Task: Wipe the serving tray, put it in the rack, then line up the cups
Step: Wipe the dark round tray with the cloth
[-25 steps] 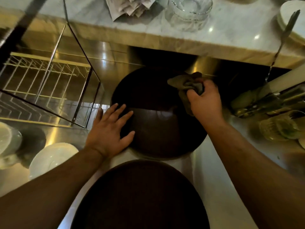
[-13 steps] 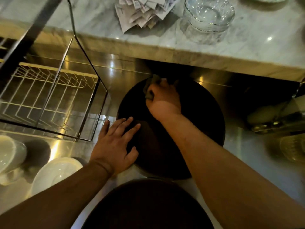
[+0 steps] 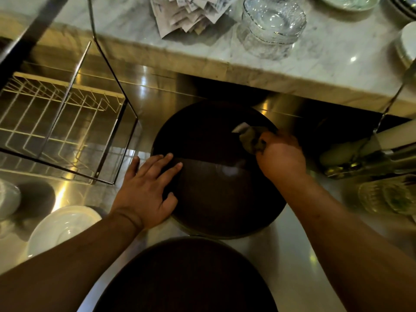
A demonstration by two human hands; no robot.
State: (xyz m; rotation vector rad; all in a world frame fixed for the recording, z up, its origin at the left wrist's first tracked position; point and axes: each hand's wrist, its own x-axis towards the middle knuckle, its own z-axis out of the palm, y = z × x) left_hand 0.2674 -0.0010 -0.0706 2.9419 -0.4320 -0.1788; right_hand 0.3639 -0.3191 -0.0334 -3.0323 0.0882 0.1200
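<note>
One wire rack (image 3: 60,122) stands at nine o'clock, holding nothing. Just right, the left hand (image 3: 146,190) lies flat, fingers spread, pinning one round serving tray (image 3: 216,194) at centre. At two o'clock, the right hand (image 3: 281,154) bunches one cloth (image 3: 249,137) against it. Wiping seems underway; next comes lifting the tray left into the rack. Another dark tray (image 3: 186,278) lies at six o'clock.

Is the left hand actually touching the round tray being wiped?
Touching. The head view shows the left hand lying flat, fingers spread, on the near-left part of the dark tray, with no gap visible under the fingers.
</note>
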